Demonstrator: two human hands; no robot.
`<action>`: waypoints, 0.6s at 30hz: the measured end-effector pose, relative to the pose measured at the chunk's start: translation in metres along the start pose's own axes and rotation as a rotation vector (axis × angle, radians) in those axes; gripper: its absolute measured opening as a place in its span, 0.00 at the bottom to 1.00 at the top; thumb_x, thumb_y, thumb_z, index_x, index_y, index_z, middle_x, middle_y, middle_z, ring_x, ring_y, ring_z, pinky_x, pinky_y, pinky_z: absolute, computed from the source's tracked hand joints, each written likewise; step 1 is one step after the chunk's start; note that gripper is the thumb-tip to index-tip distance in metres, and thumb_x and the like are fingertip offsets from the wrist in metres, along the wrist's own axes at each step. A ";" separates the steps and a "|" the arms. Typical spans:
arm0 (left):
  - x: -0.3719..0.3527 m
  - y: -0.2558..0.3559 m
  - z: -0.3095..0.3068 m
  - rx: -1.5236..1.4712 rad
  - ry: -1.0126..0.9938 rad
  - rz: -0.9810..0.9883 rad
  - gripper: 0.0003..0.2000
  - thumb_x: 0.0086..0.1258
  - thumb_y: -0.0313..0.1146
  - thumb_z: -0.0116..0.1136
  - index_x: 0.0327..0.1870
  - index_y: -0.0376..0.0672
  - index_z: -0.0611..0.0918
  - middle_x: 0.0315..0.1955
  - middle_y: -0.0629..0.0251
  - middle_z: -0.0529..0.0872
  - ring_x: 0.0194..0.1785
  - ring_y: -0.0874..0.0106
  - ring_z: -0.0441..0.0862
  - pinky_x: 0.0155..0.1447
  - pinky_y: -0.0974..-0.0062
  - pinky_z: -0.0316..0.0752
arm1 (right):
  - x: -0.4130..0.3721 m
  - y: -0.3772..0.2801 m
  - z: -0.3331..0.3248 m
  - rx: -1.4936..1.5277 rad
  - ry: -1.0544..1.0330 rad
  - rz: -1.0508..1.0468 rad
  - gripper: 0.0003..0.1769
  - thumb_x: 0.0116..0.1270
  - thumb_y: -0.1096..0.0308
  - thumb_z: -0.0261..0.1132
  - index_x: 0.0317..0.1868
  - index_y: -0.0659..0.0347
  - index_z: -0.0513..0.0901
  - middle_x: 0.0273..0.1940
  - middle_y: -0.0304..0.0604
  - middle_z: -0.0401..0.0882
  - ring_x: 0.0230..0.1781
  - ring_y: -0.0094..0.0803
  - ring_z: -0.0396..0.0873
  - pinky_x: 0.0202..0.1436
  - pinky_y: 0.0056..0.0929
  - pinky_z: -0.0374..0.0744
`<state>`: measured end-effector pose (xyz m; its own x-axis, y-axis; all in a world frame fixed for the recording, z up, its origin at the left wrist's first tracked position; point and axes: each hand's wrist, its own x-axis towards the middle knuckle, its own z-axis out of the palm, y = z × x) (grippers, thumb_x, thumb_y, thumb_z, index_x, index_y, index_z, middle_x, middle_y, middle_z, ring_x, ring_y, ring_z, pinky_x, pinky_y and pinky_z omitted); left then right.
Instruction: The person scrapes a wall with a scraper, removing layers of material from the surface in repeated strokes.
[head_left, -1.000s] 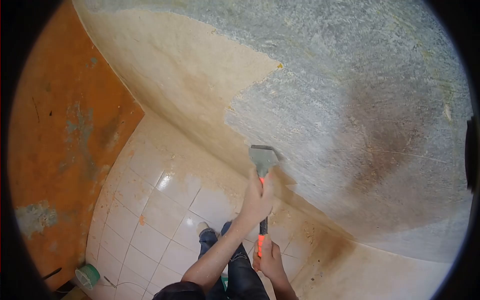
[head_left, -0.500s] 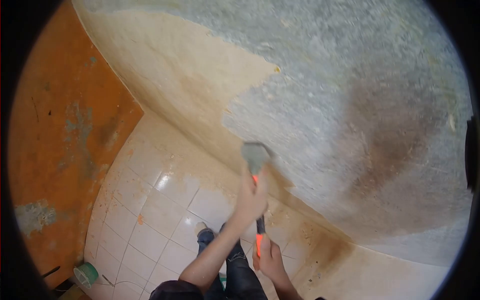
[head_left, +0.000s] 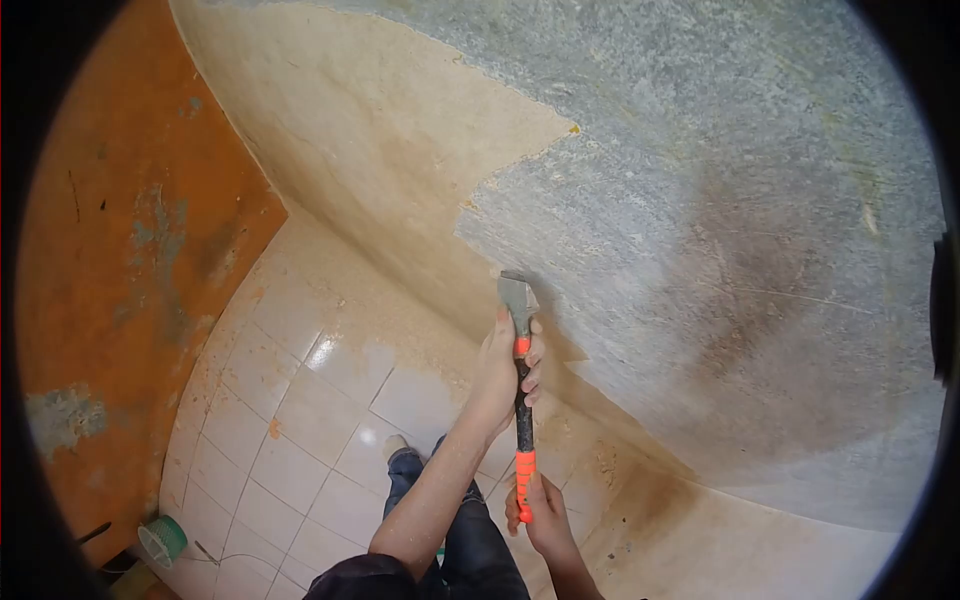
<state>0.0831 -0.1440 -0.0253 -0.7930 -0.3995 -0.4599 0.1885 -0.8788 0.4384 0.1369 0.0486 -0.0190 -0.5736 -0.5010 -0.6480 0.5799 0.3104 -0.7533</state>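
A long-handled scraper [head_left: 525,430] with a grey metal head and a black and orange handle is held upright in front of me. My left hand [head_left: 497,368] wraps the upper handle, just below the head, with the thumb lying along it. Lower down, my right hand [head_left: 543,512] grips the orange end of the handle. The blade edge is close over the wall, by the border between the rough grey surface [head_left: 640,230] and the smoother cream surface [head_left: 400,110].
An orange wall [head_left: 130,250] with worn grey patches stands at the left. White floor tiles [head_left: 300,455] carry dust and crumbs along the wall's foot. A green and white round container [head_left: 162,541] and a thin cord lie at lower left. My legs [head_left: 475,545] are below.
The scraper's head has moved slightly up in view and its blade has turned more edge-on. Motion blur has gone, and the left-hand fingers now show around the handle.
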 end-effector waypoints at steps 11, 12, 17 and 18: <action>0.004 -0.004 0.009 0.187 0.071 0.065 0.26 0.78 0.64 0.28 0.37 0.48 0.67 0.15 0.78 0.58 0.11 0.84 0.51 0.13 0.80 0.51 | -0.002 -0.009 -0.003 -0.291 0.031 -0.081 0.30 0.82 0.49 0.43 0.22 0.58 0.68 0.14 0.32 0.62 0.12 0.19 0.62 0.17 0.22 0.62; 0.001 -0.008 0.012 0.230 0.052 0.043 0.27 0.78 0.63 0.27 0.34 0.47 0.66 0.14 0.76 0.59 0.10 0.83 0.55 0.12 0.79 0.54 | -0.002 -0.007 -0.003 -0.286 0.027 -0.083 0.30 0.82 0.49 0.43 0.22 0.58 0.68 0.14 0.32 0.62 0.12 0.19 0.62 0.17 0.22 0.62; 0.014 0.010 0.005 0.215 0.117 0.087 0.27 0.77 0.65 0.27 0.36 0.50 0.67 0.15 0.77 0.59 0.10 0.83 0.52 0.13 0.79 0.50 | 0.011 -0.020 0.005 -0.282 -0.001 -0.036 0.30 0.82 0.49 0.43 0.23 0.59 0.68 0.14 0.33 0.63 0.13 0.19 0.63 0.17 0.23 0.62; 0.011 0.009 0.007 0.227 0.137 0.027 0.27 0.77 0.66 0.27 0.36 0.50 0.67 0.15 0.77 0.59 0.10 0.83 0.53 0.13 0.79 0.50 | 0.004 -0.017 0.006 -0.280 -0.008 -0.035 0.30 0.82 0.49 0.43 0.23 0.59 0.68 0.14 0.33 0.63 0.13 0.19 0.63 0.17 0.23 0.62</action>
<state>0.0725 -0.1546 -0.0207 -0.7010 -0.4668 -0.5392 0.0613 -0.7927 0.6066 0.1283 0.0361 -0.0083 -0.5854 -0.5214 -0.6209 0.3766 0.5033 -0.7777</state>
